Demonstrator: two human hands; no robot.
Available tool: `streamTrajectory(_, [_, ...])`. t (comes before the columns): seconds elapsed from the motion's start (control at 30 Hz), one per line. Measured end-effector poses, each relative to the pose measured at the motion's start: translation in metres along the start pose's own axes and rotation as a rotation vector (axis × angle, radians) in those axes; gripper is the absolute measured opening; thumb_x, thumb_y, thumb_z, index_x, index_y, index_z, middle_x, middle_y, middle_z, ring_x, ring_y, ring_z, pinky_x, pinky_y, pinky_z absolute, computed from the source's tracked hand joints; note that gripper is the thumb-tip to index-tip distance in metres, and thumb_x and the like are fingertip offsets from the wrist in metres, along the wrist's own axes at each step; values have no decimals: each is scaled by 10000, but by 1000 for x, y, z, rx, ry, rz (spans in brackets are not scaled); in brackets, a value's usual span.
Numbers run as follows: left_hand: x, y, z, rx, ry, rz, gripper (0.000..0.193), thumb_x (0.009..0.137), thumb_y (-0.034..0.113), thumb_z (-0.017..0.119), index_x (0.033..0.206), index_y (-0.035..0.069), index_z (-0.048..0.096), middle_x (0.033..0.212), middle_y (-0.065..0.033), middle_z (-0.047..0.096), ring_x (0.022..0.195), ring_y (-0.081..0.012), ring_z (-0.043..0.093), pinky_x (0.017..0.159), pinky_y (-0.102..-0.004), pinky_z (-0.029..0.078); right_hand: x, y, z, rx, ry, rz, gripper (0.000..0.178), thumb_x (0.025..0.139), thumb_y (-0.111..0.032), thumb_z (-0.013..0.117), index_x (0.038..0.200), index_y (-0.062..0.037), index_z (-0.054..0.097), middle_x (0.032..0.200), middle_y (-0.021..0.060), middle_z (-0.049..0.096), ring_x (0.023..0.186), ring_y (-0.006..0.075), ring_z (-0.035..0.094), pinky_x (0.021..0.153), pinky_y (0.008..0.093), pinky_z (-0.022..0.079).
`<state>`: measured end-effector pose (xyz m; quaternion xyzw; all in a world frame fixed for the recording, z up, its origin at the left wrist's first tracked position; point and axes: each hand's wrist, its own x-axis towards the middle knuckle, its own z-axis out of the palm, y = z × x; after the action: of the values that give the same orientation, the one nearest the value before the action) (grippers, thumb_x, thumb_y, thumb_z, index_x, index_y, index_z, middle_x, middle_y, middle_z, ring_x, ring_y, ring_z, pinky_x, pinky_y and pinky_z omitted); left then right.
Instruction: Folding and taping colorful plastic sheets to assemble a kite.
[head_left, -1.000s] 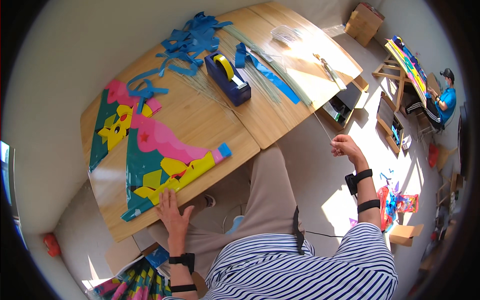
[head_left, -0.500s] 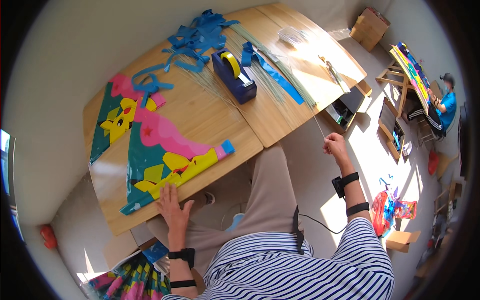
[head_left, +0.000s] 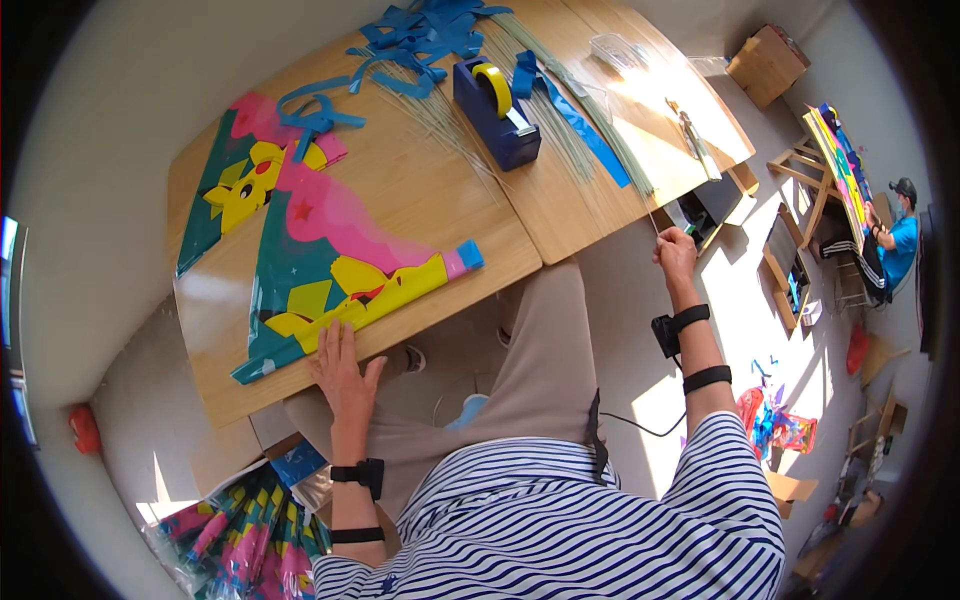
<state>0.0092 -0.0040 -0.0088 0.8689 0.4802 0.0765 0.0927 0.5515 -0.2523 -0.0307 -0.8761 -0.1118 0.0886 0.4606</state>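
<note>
My left hand [head_left: 345, 378] lies with outstretched fingers on the lower edge of a folded, kite-like plastic sheet [head_left: 342, 228] in pink, green and yellow with a cartoon figure. Blue material [head_left: 469, 254] covers the sheet's right tip. Just off the table's right front edge, my right hand [head_left: 677, 256] is closed in a pinch on a thin stick [head_left: 654, 218]. The stick points toward a bundle of pale thin sticks [head_left: 590, 98] on the table. A second printed sheet [head_left: 209, 205] lies partly under the first.
A dark blue tape dispenser [head_left: 497, 115] with yellow core stands on the wooden table [head_left: 420, 170]. Blue strips [head_left: 430, 40], pliers [head_left: 684, 125] and a clear tray [head_left: 618, 50] lie farther back. More printed sheets [head_left: 245, 540] fill a box at lower left. Another person [head_left: 897, 240] sits far right.
My right hand has come closer to the table edge with the stick, and less of the stick shows. The left hand stays on the sheet's edge. The whole view has shifted slightly.
</note>
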Motion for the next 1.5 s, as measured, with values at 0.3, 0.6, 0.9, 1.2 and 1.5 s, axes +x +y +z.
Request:
streamTrajectory(0.3, [-5,2,4,-2,16,-35,814,825,389,814,1525,123,492,1633,-60,392,1533,-303,306,1205,-686,145,-150,62,-60,336,-226,249,62,938,-11,669,942,-67,697,841,8,686,762,103,628,723,233,508])
streamTrajectory(0.6, [-3,3,13,-21,145,-47,773,759,389,848,1439,142,575,1507,-147,420,1447,-389,338,1171,-755,130,-169,-169,128,162,-694,-681,108,881,74,663,960,3,683,867,57,566,803,161,544,736,275,431])
streamTrajectory(0.9, [-5,11,12,-13,173,-124,786,728,364,872,1436,185,583,1432,-154,450,1387,-400,374,1141,-762,177,-230,-195,264,74,-793,-1011,135,816,39,702,912,-52,733,862,131,626,872,347,627,752,440,482])
streamTrajectory(1.2, [-4,13,13,-32,196,-135,770,726,346,866,1425,177,592,1354,-153,453,1348,-392,386,1140,-768,161,-229,-180,277,-21,-772,-1028,114,796,41,719,891,-21,719,866,127,614,892,327,632,784,414,484])
streamTrajectory(1.5, [-4,16,14,-5,224,-112,753,726,348,871,1405,164,604,1446,-164,404,1395,-413,320,1149,-757,137,-235,-179,280,-60,-681,-1091,103,779,-36,734,857,-102,745,877,80,668,918,330,627,802,457,476])
